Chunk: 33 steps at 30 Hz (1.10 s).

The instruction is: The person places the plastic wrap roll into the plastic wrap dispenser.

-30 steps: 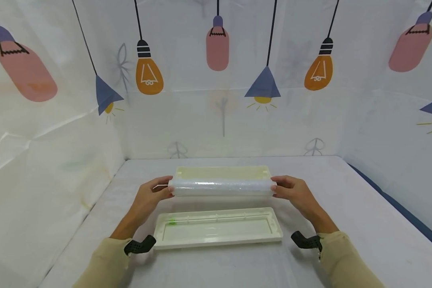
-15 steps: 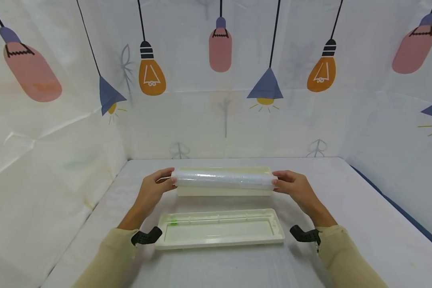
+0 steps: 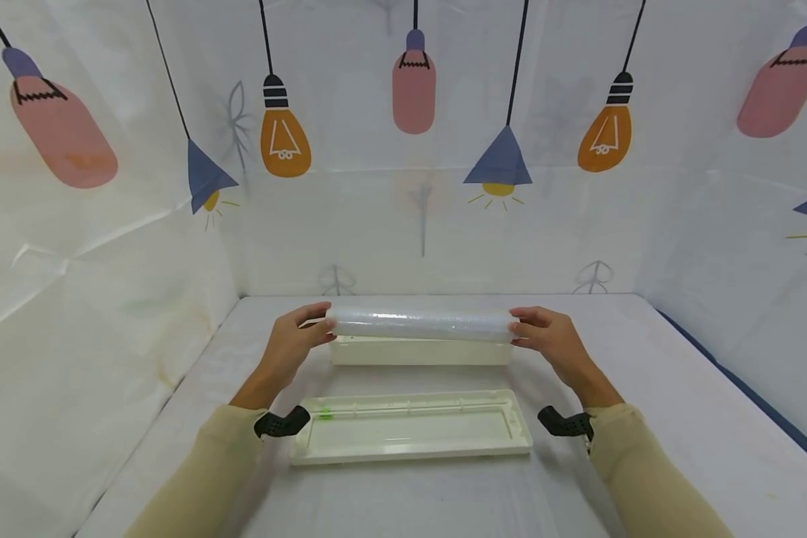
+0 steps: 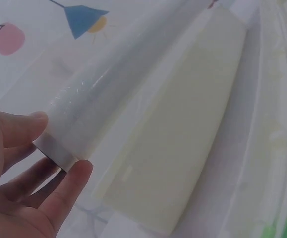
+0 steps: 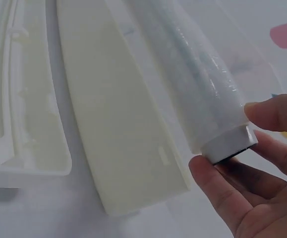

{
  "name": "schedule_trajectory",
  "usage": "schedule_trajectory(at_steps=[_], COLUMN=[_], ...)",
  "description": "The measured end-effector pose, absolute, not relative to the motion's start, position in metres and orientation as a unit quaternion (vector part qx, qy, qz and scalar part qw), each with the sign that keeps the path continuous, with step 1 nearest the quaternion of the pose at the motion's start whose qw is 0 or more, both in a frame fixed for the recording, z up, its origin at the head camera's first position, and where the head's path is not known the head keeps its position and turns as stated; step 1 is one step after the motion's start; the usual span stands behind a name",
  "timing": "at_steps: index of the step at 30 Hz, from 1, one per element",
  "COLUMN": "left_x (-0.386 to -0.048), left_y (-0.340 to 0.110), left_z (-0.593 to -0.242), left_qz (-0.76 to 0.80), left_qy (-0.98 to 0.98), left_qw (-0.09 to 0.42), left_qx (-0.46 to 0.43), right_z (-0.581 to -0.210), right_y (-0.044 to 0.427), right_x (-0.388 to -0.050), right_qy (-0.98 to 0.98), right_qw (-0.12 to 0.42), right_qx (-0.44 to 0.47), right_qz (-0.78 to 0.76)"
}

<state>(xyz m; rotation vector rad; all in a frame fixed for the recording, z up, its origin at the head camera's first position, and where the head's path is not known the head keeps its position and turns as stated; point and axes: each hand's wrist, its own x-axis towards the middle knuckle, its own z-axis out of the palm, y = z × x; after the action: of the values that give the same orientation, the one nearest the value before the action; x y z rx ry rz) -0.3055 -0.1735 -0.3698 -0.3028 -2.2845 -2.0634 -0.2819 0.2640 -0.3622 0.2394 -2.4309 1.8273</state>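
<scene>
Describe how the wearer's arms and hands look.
Both arms have long, plain khaki sleeves: left sleeve and right sleeve. A black, bent wrist piece sits at each cuff: left piece, right piece. The left hand and right hand wear no gloves; no cables show.

Glossy whitish roll (image 3: 422, 323) — raised clear of box (image 3: 420, 353)
</scene>
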Motion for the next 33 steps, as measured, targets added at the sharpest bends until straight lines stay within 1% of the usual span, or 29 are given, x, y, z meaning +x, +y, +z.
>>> schedule_trajectory(at_steps=[7, 16, 23, 33], left_x=[-0.309, -0.32, -0.326, -0.335], left_y=[-0.171, -0.174, -0.171, -0.165], left_z=[-0.365, -0.365, -0.367, -0.367], left_qz=[-0.676, -0.668, -0.663, -0.676], left_qy=[-0.733, -0.743, -0.748, -0.736], left_qw=[0.009, -0.023, -0.016, -0.016], left_qx=[-0.071, -0.038, -0.03, 0.014], right_z=[-0.363, -0.365, -0.368, -0.37], right_y=[0.263, 0.258, 0.257, 0.257], right_x=[-0.29, -0.295, -0.298, -0.307], right_qy=[-0.791, -0.778, -0.781, -0.784], right_qw=[0.047, 0.051, 0.058, 0.056], right_qx=[0.077, 0.065, 0.055, 0.045], right_qz=[0.604, 0.623, 0.62, 0.617])
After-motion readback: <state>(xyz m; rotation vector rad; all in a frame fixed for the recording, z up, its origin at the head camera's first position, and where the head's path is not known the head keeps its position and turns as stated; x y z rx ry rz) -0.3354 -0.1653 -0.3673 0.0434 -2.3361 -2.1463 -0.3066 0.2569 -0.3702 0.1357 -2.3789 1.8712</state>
